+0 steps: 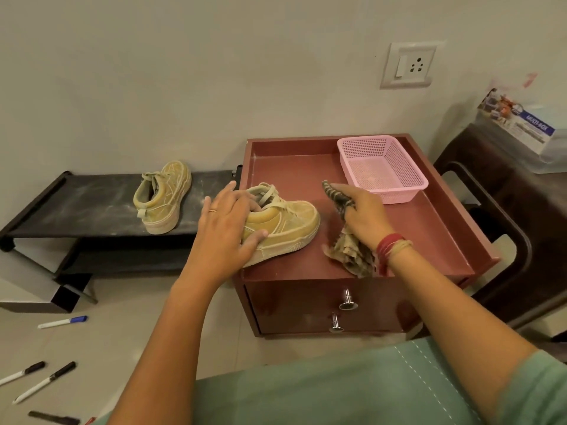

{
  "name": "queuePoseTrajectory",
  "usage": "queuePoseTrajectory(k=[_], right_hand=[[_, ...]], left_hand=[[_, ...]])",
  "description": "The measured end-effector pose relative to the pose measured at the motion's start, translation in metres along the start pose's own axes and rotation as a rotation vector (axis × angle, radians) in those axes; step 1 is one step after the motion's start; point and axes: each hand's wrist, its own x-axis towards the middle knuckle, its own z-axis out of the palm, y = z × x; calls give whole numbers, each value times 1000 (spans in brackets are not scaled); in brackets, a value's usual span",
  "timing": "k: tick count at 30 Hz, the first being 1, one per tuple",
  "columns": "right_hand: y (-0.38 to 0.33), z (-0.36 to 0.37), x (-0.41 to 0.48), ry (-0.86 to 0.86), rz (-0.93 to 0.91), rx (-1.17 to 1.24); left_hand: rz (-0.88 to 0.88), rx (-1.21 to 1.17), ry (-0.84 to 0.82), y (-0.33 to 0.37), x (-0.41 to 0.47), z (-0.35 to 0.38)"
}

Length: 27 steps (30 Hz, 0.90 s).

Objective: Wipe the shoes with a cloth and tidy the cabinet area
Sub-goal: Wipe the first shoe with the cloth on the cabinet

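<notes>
atop a red-brown cabinet by a pale wall, a dusty tan shoe lay in the left grip, fingers curled into its opening. the right grip clutched a striped cloth just beside it. a pink basket stood behind; a second shoe sat on a black rack.

- The cabinet is standing against the wall, and the low rack is standing just beside it, on its left.
- The first shoe is lying on the front left part of the cabinet top, with its toe pointing right.
- The second shoe is standing on the rack, behind and left of the first shoe.
- The basket is sitting in the back right corner of the cabinet top.
- The cloth is hanging in the right hand, between the first shoe and the basket.
- The left hand is gripping the heel end of the first shoe.
- Several pens are lying on the floor, in front of the rack.
</notes>
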Motion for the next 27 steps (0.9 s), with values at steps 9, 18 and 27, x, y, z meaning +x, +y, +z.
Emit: queuePoseTrajectory(k=[9,18,27], right_hand=[[7,25,-12,-277,-43,-187],[-3,34,-18,-221,-58,-45],[8,30,-2,-140,2,-78]], left_hand=[[-19,-34,-1,2,2,-1],[-19,-61,-44,2,4,-3],[32,7,-17,-7,-1,-8]])
